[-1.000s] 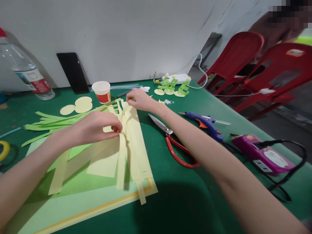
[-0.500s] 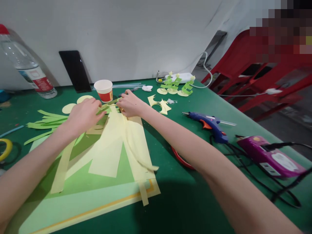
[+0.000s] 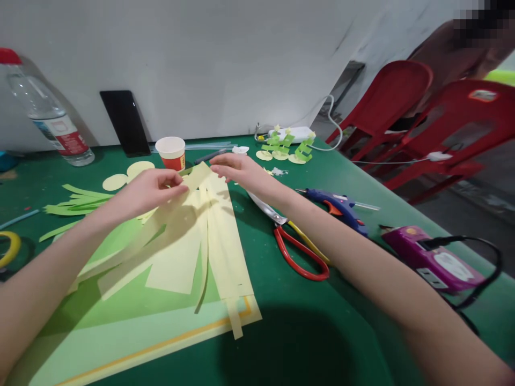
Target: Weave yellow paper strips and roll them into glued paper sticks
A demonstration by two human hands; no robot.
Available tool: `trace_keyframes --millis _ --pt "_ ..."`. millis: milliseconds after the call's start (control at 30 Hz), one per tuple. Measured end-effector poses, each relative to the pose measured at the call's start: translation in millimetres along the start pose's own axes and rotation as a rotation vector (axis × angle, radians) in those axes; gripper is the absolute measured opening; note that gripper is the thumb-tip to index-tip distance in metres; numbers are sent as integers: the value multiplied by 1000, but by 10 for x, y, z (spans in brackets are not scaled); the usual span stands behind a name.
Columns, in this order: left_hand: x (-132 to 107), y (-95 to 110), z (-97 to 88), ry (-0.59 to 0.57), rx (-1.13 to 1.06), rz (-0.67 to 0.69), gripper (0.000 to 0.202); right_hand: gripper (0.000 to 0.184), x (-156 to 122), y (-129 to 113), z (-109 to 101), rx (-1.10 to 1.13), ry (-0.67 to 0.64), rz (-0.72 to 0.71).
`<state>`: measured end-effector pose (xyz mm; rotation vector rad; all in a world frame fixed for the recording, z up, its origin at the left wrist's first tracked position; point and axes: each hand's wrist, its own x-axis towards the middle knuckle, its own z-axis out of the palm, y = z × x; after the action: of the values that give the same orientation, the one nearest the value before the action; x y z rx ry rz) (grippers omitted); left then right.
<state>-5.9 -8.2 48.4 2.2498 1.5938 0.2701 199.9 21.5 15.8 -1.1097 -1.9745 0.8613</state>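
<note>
**A:** ok so what's each hand actually doing here?

**B:** Going off the red-and-white paper cup [image 3: 172, 153] at the back of the green table [image 3: 306, 332]. The left hand [image 3: 155, 188] is just in front of that cup, on the person's side. Its fingers [image 3: 177, 185] are pinched shut on the top end of the pale yellow paper strips [image 3: 219, 236]. The right hand [image 3: 237, 169] is just to the right of the cup with its fingers [image 3: 221, 167] stretched out flat and loose, not gripping anything. They're right over the strips' top ends, but I can't tell if they're touching.

**A:** and the strips themselves?

**B:** They start just in front of the cup and fan out toward the person, lying on a light green paper sheet [image 3: 132, 321]. The ones on the left-hand side are lifted off the sheet, the rest lie flat.

**A:** anything else around?

**B:** Red-handled metal scissors [image 3: 298, 252] are in front of the cup and off to its right, just beside the strips. A blue hot-glue gun [image 3: 338, 203] is further right of the cup, well apart. A black phone [image 3: 124, 123] leans on the wall near the cup's left, and a clear plastic water bottle [image 3: 48, 118] is way further left.
</note>
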Motion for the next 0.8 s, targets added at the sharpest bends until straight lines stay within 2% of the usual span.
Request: trace_keyframes --millis 67,200,300,333,433,533,633,733,800 --pt "-64 95 16 -47 -177 52 28 29 -139 -65 -16 125 -43 48" --pt "-155 208 46 -173 -349 83 35 14 -414 -199 -74 283 -28 81" --pt "-201 290 86 -275 -629 124 42 1 -613 -326 -129 320 -8 8" --pt "-217 326 106 -284 -708 150 40 5 -671 -364 -141 284 14 -32" --pt "-272 450 174 -255 -790 224 31 12 -803 -434 -147 153 138 -174" --pt "-309 563 242 -226 -939 194 23 13 -872 -450 -136 69 238 -286" --pt "-315 642 291 -234 -1082 176 15 14 -917 -461 -144 28 296 -318" --pt "-325 699 312 -197 -1104 191 14 20 -973 -489 -174 27 331 -334" --pt "-348 731 311 -147 -1089 204 15 18 -1010 -517 -198 31 360 -359"
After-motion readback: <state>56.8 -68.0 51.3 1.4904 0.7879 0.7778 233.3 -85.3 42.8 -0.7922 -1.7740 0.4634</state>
